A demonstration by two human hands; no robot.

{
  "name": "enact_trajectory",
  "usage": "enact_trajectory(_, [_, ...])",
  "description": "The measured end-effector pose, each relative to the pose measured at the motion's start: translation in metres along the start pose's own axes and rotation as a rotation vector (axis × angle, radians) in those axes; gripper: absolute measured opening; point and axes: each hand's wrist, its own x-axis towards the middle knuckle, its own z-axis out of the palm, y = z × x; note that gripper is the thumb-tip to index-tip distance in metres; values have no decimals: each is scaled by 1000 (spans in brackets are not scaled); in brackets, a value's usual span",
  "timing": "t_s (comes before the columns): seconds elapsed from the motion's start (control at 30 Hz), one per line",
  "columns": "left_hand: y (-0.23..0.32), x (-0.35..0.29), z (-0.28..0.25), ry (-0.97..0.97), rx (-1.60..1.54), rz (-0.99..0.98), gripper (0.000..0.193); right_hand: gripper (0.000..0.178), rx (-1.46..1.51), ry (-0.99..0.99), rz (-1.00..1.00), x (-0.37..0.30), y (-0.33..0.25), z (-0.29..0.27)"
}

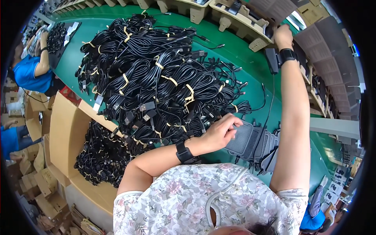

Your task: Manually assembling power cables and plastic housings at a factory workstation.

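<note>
My left hand hovers at the near right edge of a heap of black cable bundles, its fingers loosely curled and apart with nothing visible in them. Right beside it is a stack of flat grey pieces with rounded corners, mesh-like faces and short black cords. At the far right, my right hand reaches to the end of a moulded pulp tray. Its fingers are curled inward, and what they grip is hidden. A black box-shaped piece with a thin cord hangs beside my right wrist strap.
The cables lie on a green table, tied with pale bands. On the left stands an open cardboard box of more bundles. Printed sheets and a shelf border the right side. A co-worker in blue works at the far left.
</note>
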Motion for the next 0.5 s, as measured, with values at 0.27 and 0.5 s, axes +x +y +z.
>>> enact_trajectory(0.27, [4, -6, -6, 16, 93, 4, 28, 29, -216, -176, -506, -34, 30, -26])
enact_trajectory(0.5, [1, 4, 0, -16, 38, 24, 29, 28, -441, -10, -524, -21, 41, -42])
